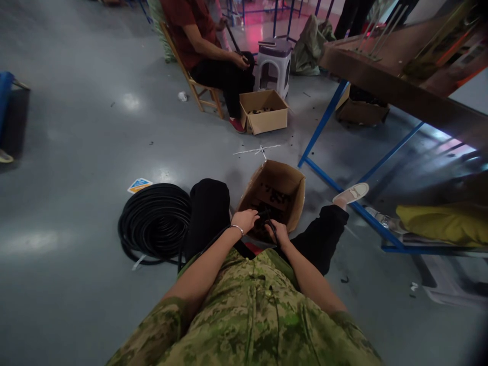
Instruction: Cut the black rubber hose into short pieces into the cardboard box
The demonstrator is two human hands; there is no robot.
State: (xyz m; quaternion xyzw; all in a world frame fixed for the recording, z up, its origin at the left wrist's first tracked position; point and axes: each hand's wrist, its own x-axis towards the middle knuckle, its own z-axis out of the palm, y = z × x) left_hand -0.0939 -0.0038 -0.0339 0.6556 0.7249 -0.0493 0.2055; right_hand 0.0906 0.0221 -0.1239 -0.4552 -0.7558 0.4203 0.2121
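Observation:
Over an open cardboard box [296, 213] between my legs, my two hands work close together. My left hand [245, 220], with a bracelet at the wrist, is closed around the end of a black hose [215, 238] that runs back along my forearm. My right hand [280, 234] is closed on a slim dark tool [273, 230] whose tip meets the hose end; its exact kind is too dark to make out. Small dark pieces [275, 194] lie inside the box. To the left, a thick coil of black hose [152, 223] rests on the floor.
A seated co-worker [202, 46] holds a dark strip ahead of me, beside another cardboard box [269, 119] and a plastic stool [276, 56]. A blue-framed table [412, 76] stands at right. White string [261, 149] lies beyond my box.

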